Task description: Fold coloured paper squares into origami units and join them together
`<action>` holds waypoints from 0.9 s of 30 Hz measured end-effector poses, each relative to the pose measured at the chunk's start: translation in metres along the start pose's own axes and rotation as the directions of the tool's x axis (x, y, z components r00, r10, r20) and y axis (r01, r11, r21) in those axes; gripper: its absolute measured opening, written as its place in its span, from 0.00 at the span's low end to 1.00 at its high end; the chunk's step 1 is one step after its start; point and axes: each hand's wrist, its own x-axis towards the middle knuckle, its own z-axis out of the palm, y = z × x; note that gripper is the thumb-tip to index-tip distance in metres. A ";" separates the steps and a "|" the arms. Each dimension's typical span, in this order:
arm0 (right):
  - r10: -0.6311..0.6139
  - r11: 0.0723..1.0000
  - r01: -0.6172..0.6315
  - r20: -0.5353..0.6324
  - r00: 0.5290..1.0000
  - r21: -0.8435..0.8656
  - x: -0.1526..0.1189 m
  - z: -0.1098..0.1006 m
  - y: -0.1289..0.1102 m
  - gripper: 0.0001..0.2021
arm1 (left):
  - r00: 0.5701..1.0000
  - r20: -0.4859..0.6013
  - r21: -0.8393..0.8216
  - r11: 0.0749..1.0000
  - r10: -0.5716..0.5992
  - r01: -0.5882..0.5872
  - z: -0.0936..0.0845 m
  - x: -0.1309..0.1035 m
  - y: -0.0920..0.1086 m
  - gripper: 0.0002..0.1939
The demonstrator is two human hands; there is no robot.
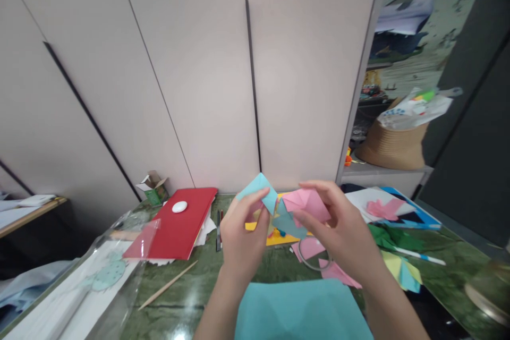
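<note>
My left hand [247,231] pinches a folded light-blue paper piece [261,187] between thumb and fingers, one corner pointing up. Across from it, my right hand [332,218] grips a folded pink paper piece [305,203], thumb in front and fingers behind. Both pieces are raised above the table, their near edges close together; whether they touch I cannot tell. Behind them lie a blue-grey paper shape [290,223] and a yellow sheet [274,239], partly covered by my hands. Below, a turquoise sheet [303,311] lies at the table's front edge.
A red folder [179,228] with a white round object [179,206] and a wooden stick [168,285] lie to the left. Near my right hand are a clear ring-shaped roll [314,263], pink scraps [338,274], green paper [398,239] and a white pen [422,256]. Cabinet doors [199,74] stand behind.
</note>
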 end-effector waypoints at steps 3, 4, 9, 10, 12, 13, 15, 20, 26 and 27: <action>0.001 0.999 -0.001 -0.012 1.000 0.047 -0.001 -0.002 0.004 0.10 | 1.000 0.002 0.008 1.000 0.023 -0.023 -0.001 0.000 0.001 0.14; -0.015 0.999 0.015 -0.020 1.000 0.037 -0.001 -0.002 0.005 0.11 | 0.999 0.008 0.009 0.999 0.034 -0.034 -0.001 0.000 0.002 0.14; -0.049 0.992 0.040 -0.074 0.996 -0.119 -0.003 -0.003 0.003 0.10 | 0.995 0.036 0.018 0.995 0.097 -0.097 -0.001 -0.001 0.005 0.15; -0.051 0.988 0.038 -0.084 0.995 -0.152 -0.003 -0.004 0.001 0.11 | 0.993 0.039 0.015 0.993 0.113 -0.114 -0.001 -0.001 0.006 0.16; -0.050 0.981 0.033 -0.085 0.995 -0.191 -0.003 -0.005 -0.003 0.13 | 0.990 0.039 0.004 0.991 0.134 -0.134 -0.001 -0.001 0.006 0.17; -0.046 0.982 0.030 -0.082 0.996 -0.188 -0.003 -0.006 -0.004 0.14 | 0.991 0.037 -0.003 0.991 0.130 -0.130 -0.001 -0.001 0.005 0.19; -0.036 0.989 0.027 -0.065 0.997 -0.143 -0.003 -0.007 -0.006 0.18 | 0.994 0.042 -0.012 0.995 0.098 -0.097 -0.002 -0.001 0.004 0.23; -0.028 0.996 0.020 -0.088 0.996 -0.090 -0.005 -0.004 -0.004 0.17 | 0.997 0.072 -0.029 0.999 0.015 -0.013 -0.002 -0.003 0.000 0.27; -0.313 0.922 0.268 -0.133 0.940 -0.278 -0.006 -0.002 0.002 0.11 | 1.000 0.006 -0.069 0.998 -0.011 0.011 0.002 -0.005 0.000 0.28; -0.355 0.908 0.311 -0.121 0.927 -0.279 -0.006 -0.002 0.002 0.10 | 1.000 0.001 -0.079 0.997 -0.019 0.019 0.002 -0.005 0.000 0.29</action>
